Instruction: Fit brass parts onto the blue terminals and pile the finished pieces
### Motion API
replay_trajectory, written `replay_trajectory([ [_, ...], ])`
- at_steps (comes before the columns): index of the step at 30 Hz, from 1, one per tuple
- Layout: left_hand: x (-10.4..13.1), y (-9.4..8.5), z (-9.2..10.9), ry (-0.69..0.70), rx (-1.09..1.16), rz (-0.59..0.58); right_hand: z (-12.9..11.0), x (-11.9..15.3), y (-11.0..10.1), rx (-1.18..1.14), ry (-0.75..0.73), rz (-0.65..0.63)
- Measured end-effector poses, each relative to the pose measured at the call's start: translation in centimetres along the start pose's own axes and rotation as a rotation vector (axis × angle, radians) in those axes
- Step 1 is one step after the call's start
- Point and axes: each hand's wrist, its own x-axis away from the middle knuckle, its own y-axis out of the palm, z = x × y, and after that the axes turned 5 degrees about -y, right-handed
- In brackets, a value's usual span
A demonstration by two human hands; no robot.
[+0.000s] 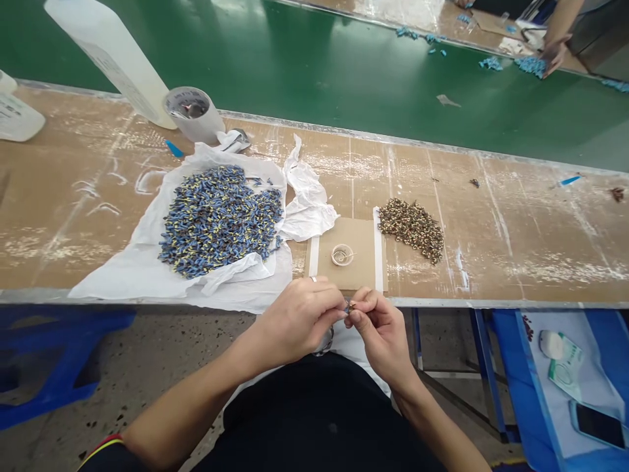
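My left hand (pixel 299 318) and my right hand (pixel 381 331) meet at the table's front edge. Thumb and fingers of each are pinched on a small blue and brown piece (pixel 348 308) between them; its details are too small to tell. Just beyond lies a cardboard sheet (pixel 356 234) with a small round clear cup (pixel 343 255) on it, a thin stick across its rim. On white paper to the left is a big pile of small blue and yellow pieces (pixel 221 219). A pile of small brown and gold pieces (pixel 411 229) lies to the right.
Crumpled white paper (pixel 307 196) lies beside the blue pile. Behind it stand a tape roll (pixel 194 115) and a tall white bottle (pixel 115 62). Across the green surface (pixel 304 72), another person's hand touches light blue pieces (pixel 531 65). A phone (pixel 597 425) lies at lower right.
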Motion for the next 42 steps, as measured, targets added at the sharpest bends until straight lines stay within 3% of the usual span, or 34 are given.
replay_trajectory([
  [8,0.1,-0.2,0.2,-0.048,0.076,0.013,-0.9,-0.7,-0.6,0.087,-0.014,-0.077],
  [13,0.2,-0.1,0.1,-0.117,0.121,-0.015,-1.7,-1.5,-0.6,0.041,0.021,0.000],
  [20,0.5,0.9,-0.4,-0.056,-0.006,-0.010,-1.4,-1.3,0.3,0.073,0.014,0.048],
  [26,0.6,1.3,-0.7,0.003,0.029,0.066,-1.8,-1.7,-0.8,0.349,-0.049,-0.142],
  [33,0.3,0.8,-0.6,0.003,0.043,-0.010,-2.1,-2.8,-1.3,0.598,-0.197,-0.344],
  [37,0.2,0.6,-0.4,-0.036,0.066,-0.052,-2.1,-3.0,-1.0,0.578,-0.240,-0.320],
  [42,-0.1,0.6,-0.8,-0.083,0.062,0.005,-1.7,-3.1,-0.9,0.600,-0.254,-0.233],
])
